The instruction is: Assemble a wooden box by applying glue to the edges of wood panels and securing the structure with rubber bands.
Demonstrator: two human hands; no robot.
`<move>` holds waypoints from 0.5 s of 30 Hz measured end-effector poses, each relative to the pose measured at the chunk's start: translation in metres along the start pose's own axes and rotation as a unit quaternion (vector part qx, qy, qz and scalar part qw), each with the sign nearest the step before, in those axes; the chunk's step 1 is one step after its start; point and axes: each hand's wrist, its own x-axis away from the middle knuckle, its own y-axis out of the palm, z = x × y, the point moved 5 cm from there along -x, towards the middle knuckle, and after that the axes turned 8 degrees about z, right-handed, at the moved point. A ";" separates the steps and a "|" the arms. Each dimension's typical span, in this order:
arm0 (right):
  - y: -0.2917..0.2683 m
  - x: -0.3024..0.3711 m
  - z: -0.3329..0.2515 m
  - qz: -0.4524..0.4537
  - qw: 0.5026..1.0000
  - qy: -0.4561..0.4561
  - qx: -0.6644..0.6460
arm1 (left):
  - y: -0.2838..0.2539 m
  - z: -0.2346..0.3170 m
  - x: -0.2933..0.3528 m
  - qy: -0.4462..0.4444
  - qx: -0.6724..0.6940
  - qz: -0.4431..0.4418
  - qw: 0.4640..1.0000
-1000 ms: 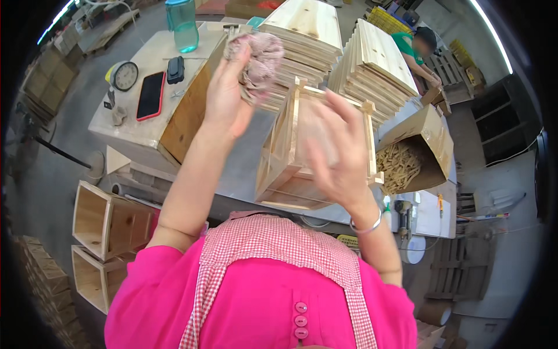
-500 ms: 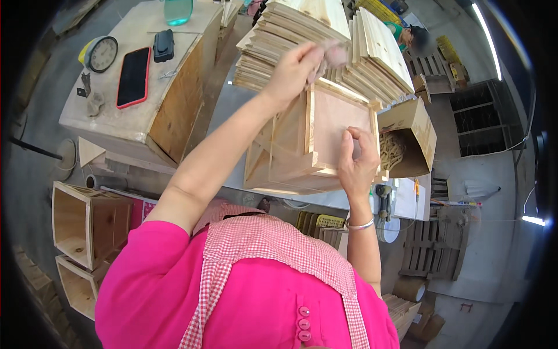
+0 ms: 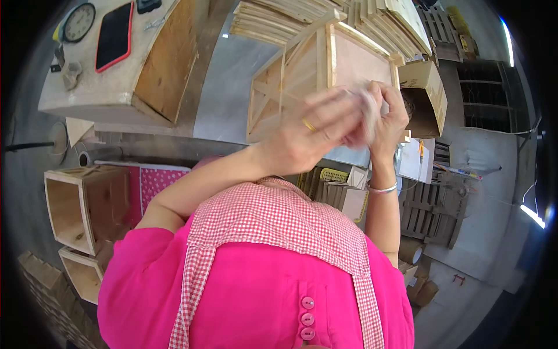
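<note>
My left hand [image 3: 319, 125], with a gold ring on it, is closed around a crumpled, pale pinkish, cloth-like piece [image 3: 369, 113], blurred by motion. Right beside it, my right hand [image 3: 390, 119] has its fingers bent and pinched together; whether they also grip the pale piece is hidden. Both hands are over the near end of a light wooden crate [image 3: 302, 64] with cross-braced sides. The crate lies tilted on a grey table [image 3: 218, 93], and its pale flat panel [image 3: 357, 58] faces up between raised edge strips.
Stacks of thin wooden panels [image 3: 267, 23] stand behind the crate. An open cardboard box [image 3: 427, 84] is at the right. On a side bench [image 3: 93, 99] at the left lie a phone [image 3: 114, 38] and a round clock [image 3: 79, 22]. Open wooden boxes [image 3: 84, 203] are stacked at the lower left.
My left hand has come down and right from above the crate's far edge, bringing the pale piece beside my right hand. The view has shifted, and the crate sits higher in it.
</note>
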 end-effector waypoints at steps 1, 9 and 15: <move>-0.001 0.001 -0.001 -0.008 1.000 -0.002 -0.002 | 0.011 0.010 0.009 0.204 -0.177 -0.077 0.960; -0.005 0.002 -0.001 0.035 0.999 -0.009 0.015 | -0.031 -0.003 0.040 0.110 -0.135 -0.082 0.981; -0.007 0.001 0.006 0.080 0.996 -0.013 -0.024 | -0.061 0.000 -0.006 -0.186 -0.060 0.081 0.977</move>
